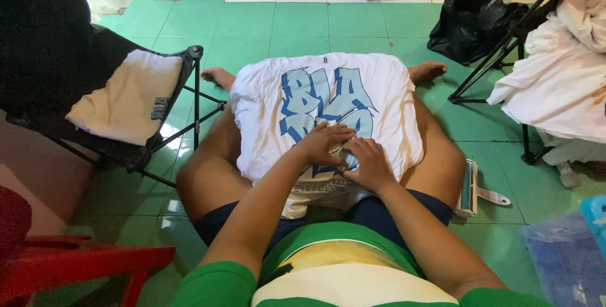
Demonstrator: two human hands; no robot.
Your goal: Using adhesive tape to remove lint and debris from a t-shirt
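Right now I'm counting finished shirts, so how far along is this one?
Done: the white printed T-shirt lies spread flat over the person's crossed legs. In hand: the left hand and right hand press together on the print's lower edge, working at a small spot. Left: it isn't folded like the cream garment on the black chair.

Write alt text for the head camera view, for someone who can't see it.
A seated person presses the left hand and right hand together on a white T-shirt with a blue graphic, spread over crossed legs. A lint roller lies on the green tiled floor at the right.
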